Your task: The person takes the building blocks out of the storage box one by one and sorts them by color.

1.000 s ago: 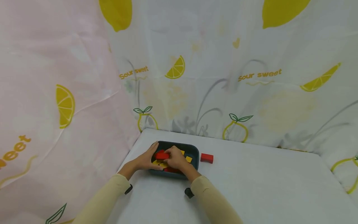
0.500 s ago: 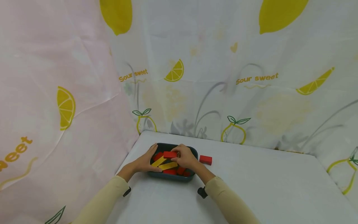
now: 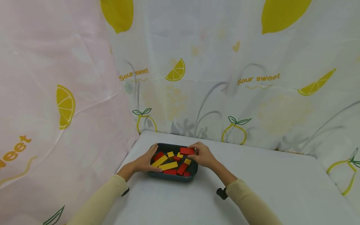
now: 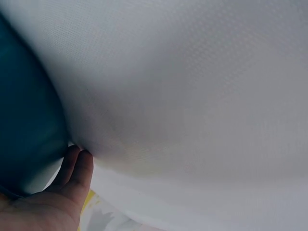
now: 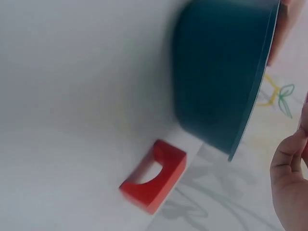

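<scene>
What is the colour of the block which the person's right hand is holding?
Red; the block in the right hand shows best in the head view.

Screened-off spot, rm type unclear: lemon-print sheeting hangs by white tbl

Left wrist: left hand at teal tray.
Two fingers extended just beside tray wall, contact unclear; white desk dominates, printed backdrop below.

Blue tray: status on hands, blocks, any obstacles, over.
Left hand on tray's left end. Right hand gripping red block at tray's far right. Red and yellow blocks lie in tray. Possible obstacle: notched red block on table beside tray.
</scene>
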The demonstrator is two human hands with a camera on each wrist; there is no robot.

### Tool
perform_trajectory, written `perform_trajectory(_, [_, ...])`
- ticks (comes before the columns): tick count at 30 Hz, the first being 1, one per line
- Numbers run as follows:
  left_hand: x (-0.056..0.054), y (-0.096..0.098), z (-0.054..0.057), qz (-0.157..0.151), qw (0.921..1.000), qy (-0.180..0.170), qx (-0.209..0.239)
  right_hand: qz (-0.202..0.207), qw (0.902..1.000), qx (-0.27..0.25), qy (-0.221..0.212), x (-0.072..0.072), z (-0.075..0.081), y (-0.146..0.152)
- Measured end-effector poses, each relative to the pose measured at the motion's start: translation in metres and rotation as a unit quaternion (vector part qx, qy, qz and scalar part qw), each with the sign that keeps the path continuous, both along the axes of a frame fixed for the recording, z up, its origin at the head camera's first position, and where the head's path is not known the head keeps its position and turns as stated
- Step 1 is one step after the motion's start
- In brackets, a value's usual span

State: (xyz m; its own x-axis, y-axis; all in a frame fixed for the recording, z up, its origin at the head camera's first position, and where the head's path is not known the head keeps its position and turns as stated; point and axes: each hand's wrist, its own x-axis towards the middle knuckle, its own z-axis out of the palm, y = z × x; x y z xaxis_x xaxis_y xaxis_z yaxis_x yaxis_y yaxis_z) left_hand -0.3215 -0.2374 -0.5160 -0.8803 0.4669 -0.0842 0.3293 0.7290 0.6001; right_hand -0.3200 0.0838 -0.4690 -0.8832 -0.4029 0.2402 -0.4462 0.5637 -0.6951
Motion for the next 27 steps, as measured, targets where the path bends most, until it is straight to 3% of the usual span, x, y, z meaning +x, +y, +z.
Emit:
perform_trajectory(3, [0.003, 0.0, 0.0, -0.001, 1.0, -0.001, -0.001, -0.007, 0.9999, -0.005, -0.013, 0.0, -0.002, 0.013])
perform_trajectory(15, [-0.001, 0.004, -0.003, 0.001, 1.0, -0.005, -0.005, -0.047, 0.9989, 0.006, 0.001, -0.005, -0.005, 0.065])
perform_trajectory(27, [-0.002, 0.002, -0.002, 0.001, 1.0, 0.003, -0.004, -0.071, 0.9969, 0.035, -0.004, -0.005, -0.014, 0.101])
